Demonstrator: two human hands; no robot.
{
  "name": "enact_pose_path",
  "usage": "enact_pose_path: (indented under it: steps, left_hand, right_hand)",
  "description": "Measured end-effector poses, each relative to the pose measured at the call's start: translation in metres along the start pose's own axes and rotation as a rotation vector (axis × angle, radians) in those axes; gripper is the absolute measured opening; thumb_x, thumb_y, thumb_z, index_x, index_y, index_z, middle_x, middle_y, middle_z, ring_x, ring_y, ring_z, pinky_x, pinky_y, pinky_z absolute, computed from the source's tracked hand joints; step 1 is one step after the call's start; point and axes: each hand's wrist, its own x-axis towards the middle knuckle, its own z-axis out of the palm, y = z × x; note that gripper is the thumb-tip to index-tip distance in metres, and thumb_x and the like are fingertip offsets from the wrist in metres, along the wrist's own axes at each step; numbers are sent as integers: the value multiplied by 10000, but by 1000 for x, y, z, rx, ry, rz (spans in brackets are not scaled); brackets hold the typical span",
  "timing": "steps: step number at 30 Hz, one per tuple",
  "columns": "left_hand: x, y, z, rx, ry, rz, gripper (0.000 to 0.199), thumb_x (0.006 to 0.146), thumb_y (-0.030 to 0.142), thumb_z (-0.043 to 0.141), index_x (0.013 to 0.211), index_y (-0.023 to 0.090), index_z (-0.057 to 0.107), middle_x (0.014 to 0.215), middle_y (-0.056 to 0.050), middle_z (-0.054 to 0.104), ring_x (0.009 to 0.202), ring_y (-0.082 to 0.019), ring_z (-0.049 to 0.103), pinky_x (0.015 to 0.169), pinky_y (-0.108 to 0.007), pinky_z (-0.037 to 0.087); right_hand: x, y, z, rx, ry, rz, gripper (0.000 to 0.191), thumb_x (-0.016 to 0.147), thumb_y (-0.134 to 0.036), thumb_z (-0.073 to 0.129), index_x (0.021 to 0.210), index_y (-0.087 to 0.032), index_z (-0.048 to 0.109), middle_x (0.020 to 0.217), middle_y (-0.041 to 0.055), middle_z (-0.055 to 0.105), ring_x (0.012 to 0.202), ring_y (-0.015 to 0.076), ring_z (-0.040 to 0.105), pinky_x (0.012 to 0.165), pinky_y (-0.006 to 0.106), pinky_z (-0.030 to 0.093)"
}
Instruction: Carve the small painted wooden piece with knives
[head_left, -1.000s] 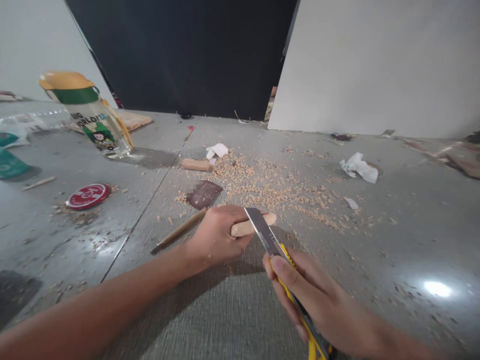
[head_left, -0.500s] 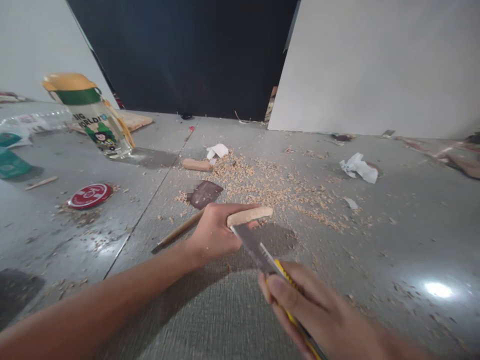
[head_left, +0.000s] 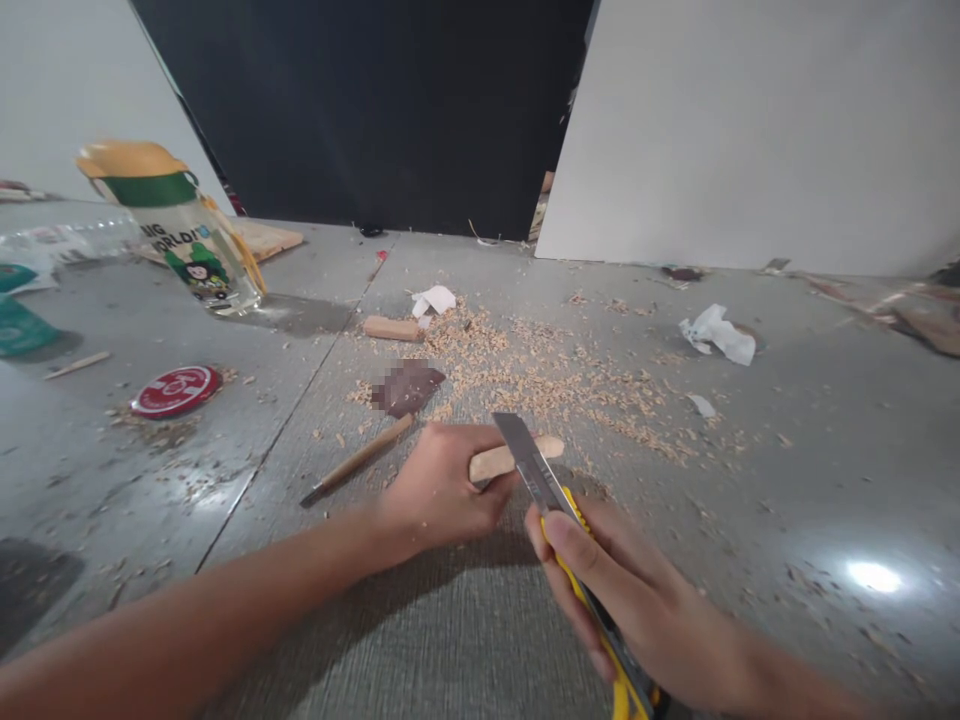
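My left hand [head_left: 450,480] is closed around a pale piece of wood [head_left: 491,464], whose rounded far end sticks out to the right. My right hand [head_left: 615,570] grips a yellow and black utility knife [head_left: 574,580] with its long blade [head_left: 525,455] extended. The blade lies across the wood as I see it from above; whether the edge touches the wood I cannot tell. Just left of my left hand, a wooden-handled tool [head_left: 360,458] with a dark tip rests on the floor. Beyond it is a brown piece of what looks like sandpaper [head_left: 412,388].
Wood shavings [head_left: 540,375] are scattered ahead of my hands, near a wooden block [head_left: 391,328] and white crumpled paper [head_left: 435,299]. Leftward are a red round lid [head_left: 176,391], a thin stick [head_left: 77,365] and a bottle [head_left: 195,245]. Another crumpled tissue [head_left: 718,333] lies right.
The knife blade has moved from the near end of the wood, up and right, to across its middle. My left hand and the wood have shifted slightly right and nearer.
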Motion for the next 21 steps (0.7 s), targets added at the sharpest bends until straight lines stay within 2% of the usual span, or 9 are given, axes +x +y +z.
enact_pose_path:
  steps: [4,7,10,13,15,18,21]
  left_hand:
    - [1,-1,0,-74,2,-44,245,743,96,566,886,195,739,767,16,731,688,-128,672,603,-212,509]
    - [2,-6,0,-156,46,-123,266,785,167,624,1025,204,735,846,2,755,707,-136,674,590,-212,512]
    - [4,-10,-1,-182,89,-144,212,821,242,638,997,181,738,821,-14,747,702,-144,661,580,-217,510]
    - [5,-10,-2,-169,95,-129,192,809,214,630,959,163,738,794,-17,730,686,-137,634,565,-209,495]
    - [6,-8,-3,-151,96,-102,141,803,193,606,854,146,729,695,0,682,611,-107,571,522,-190,450]
    - [5,-2,-4,-145,84,-84,139,803,182,577,710,138,671,581,34,562,532,-70,451,471,-169,367]
    - [4,4,-2,-168,41,-145,155,797,171,563,658,136,621,560,45,503,527,-64,412,468,-165,341]
  right_hand:
    - [-2,3,3,-22,-16,9,500,979,-629,226,793,-214,434,481,-67,457,425,78,432,487,210,420]
    - [-8,5,10,-18,-53,139,489,958,-654,268,832,-211,430,516,-71,463,432,68,414,463,196,385]
    - [-11,6,15,-29,-48,188,496,943,-670,291,835,-208,438,530,-71,455,443,65,411,464,194,387]
    - [-7,7,14,10,9,70,518,955,-665,234,807,-212,436,516,-69,446,427,69,419,467,202,411]
    - [-3,7,11,43,61,6,504,964,-654,231,814,-215,427,520,-73,446,415,68,426,452,200,409]
    - [3,7,8,66,94,-31,494,958,-662,261,829,-212,420,517,-84,442,394,62,414,437,195,401]
    - [5,8,8,64,80,-60,529,941,-694,252,830,-207,425,503,-86,437,388,58,405,434,191,396]
